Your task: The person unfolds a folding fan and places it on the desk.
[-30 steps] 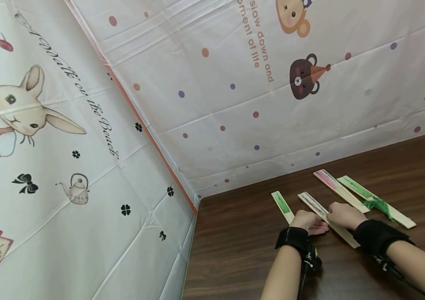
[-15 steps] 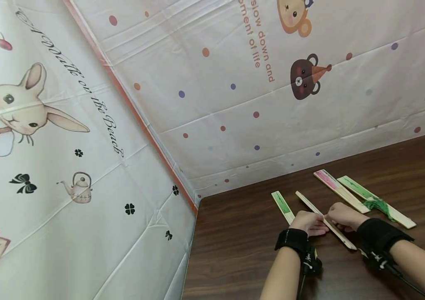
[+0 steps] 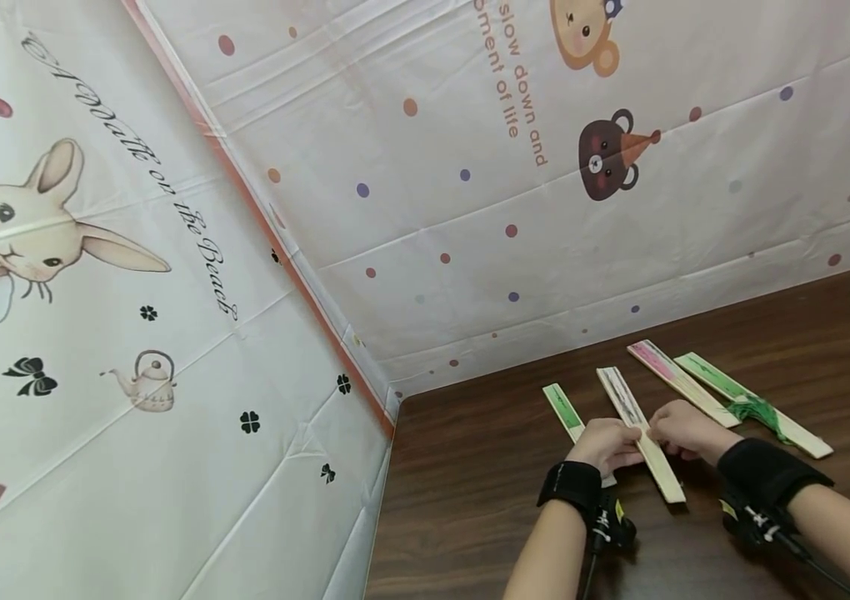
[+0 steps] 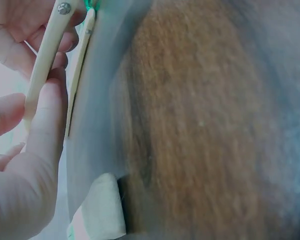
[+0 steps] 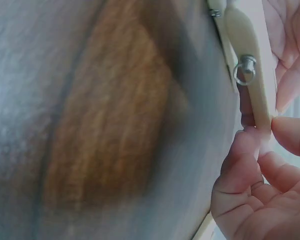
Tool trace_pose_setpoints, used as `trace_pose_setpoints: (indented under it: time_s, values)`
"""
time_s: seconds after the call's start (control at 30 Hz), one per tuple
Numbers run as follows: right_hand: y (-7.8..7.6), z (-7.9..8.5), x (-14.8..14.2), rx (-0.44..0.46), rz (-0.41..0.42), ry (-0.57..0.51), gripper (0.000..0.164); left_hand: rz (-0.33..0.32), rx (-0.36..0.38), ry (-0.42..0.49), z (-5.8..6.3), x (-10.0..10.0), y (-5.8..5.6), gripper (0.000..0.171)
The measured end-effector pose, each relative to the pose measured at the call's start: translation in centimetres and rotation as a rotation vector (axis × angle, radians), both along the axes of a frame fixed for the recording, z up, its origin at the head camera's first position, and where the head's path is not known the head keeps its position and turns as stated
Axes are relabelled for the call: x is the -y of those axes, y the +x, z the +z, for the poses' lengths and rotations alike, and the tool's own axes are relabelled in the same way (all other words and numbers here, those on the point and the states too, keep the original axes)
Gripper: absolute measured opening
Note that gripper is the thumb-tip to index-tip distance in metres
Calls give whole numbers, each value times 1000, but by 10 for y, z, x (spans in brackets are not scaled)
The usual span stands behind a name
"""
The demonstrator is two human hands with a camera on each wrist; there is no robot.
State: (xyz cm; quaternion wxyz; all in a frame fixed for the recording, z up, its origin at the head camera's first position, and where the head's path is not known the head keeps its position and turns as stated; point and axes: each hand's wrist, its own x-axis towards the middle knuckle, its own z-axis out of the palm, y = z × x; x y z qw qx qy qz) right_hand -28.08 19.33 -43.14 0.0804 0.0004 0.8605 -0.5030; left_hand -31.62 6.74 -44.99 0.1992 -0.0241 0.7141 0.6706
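A folded hand fan (image 3: pixel 653 462), pale with a dark-patterned strip at its far half, is held between both hands just above the table. My left hand (image 3: pixel 607 442) pinches it from the left, with the thumb and fingers on either side of the stick in the left wrist view. My right hand (image 3: pixel 687 427) pinches its right edge between thumb and fingertips. A metal rivet with a small ring (image 5: pixel 245 72) shows at the fan's near end in the right wrist view. Partly under my left hand lies another folded fan (image 3: pixel 563 410) with a green strip.
Beyond my right hand, a pink-patterned folded fan (image 3: pixel 676 375) lies beside a green one (image 3: pixel 717 379) with a green tassel (image 3: pixel 758 408). They rest on a dark wooden table (image 3: pixel 455 500). Printed white cloth walls (image 3: pixel 425 333) border its back and left side.
The held fan was turned onto its narrow edge, and now its patterned face shows again. It points more steeply away from me. My left hand has shifted slightly left; the other fans lie unmoved.
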Motion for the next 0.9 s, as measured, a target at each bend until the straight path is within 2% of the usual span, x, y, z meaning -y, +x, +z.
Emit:
trace_pose_setpoints:
  time_s: [0.2,0.3,0.43,0.67,0.9]
  values:
    - [3,7,0,-22,1,-43,18,-52,-38,33,5,12,2,4]
    - [5,11,2,-38,-1,-51,19,-92,-86,60,8,18,5,5]
    - [8,16,5,-78,-7,-45,19,-121,-173,51,12,24,8,10]
    - [16,19,14,-193,-28,-23,18,-89,-323,-25,14,29,14,11]
    - [22,17,21,-299,-72,-23,17,24,-457,-41,9,29,15,9]
